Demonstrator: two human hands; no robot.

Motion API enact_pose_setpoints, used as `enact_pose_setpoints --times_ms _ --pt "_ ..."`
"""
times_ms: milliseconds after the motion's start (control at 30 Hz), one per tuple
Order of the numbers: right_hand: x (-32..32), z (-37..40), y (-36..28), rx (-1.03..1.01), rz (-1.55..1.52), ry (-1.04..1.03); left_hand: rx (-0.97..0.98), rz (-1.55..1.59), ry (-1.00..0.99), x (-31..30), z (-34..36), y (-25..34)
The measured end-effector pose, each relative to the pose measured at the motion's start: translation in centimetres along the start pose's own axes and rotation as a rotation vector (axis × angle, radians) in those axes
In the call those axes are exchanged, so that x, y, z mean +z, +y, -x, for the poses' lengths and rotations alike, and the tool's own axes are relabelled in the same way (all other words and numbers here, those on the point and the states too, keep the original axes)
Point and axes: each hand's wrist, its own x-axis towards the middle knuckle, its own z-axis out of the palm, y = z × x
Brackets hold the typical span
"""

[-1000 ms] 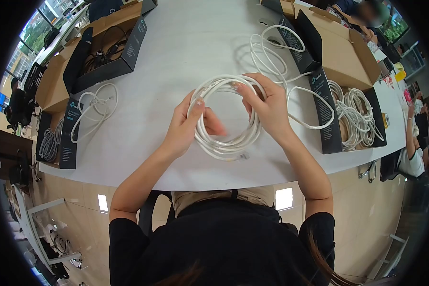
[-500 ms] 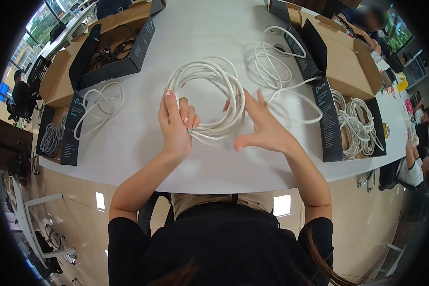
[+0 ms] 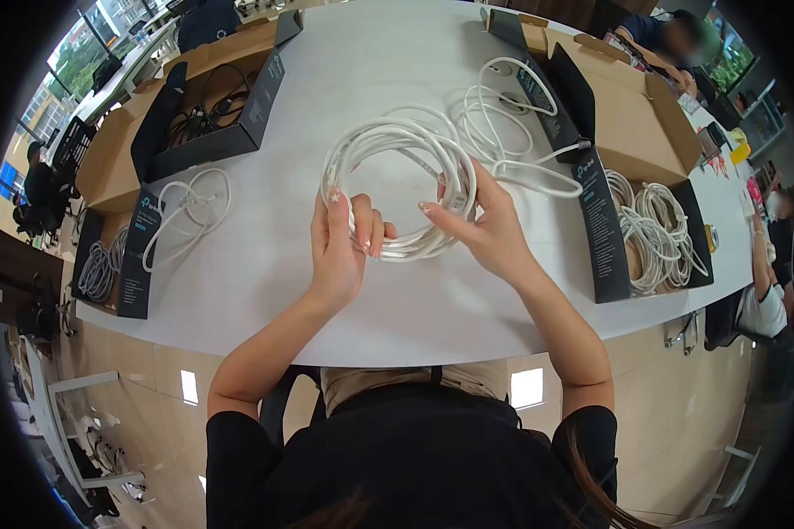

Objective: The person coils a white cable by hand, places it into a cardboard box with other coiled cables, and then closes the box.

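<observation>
A coil of white cable (image 3: 397,134) is held up above the table in both hands. My left hand (image 3: 344,242) is closed round the coil's lower left side, thumb on top. On the right side, my right hand (image 3: 490,225) grips the loops, its thumb on the inner side and its fingers behind, partly hidden. A connector seems to show on the coil near the right thumb, too small to be sure. Behind the coil, a loose white cable (image 3: 490,132) lies in open loops on the table, touching the right-hand boxes.
Right of me an open box (image 3: 602,234) holds coiled white cables (image 3: 657,229), with another open box (image 3: 551,106) behind. At left stand a box with grey cable (image 3: 132,264) and one with black cables (image 3: 254,110). A white cable (image 3: 190,207) lies beside them. People sit at far right.
My right hand has gone from spread fingers to gripping the coil's right side. The coil has shifted slightly right, and the left hand still holds it.
</observation>
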Motion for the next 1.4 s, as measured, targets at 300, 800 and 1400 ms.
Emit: enact_pose_setpoints --times_ms 300,800,1400 --pt "-3.2 0.0 -1.1 -0.006 0.118 -0.453 -0.718 0.481 -0.585 -3.1 -1.2 1.1" --pt "-1.9 0.1 -2.9 0.073 0.5 -0.557 -0.805 -0.171 -0.677 -1.3 -1.0 2.8" --pt "-7.3 -2.3 1.2 -0.175 0.377 -0.439 -0.627 -0.377 -0.453 -0.1 -0.1 2.7"
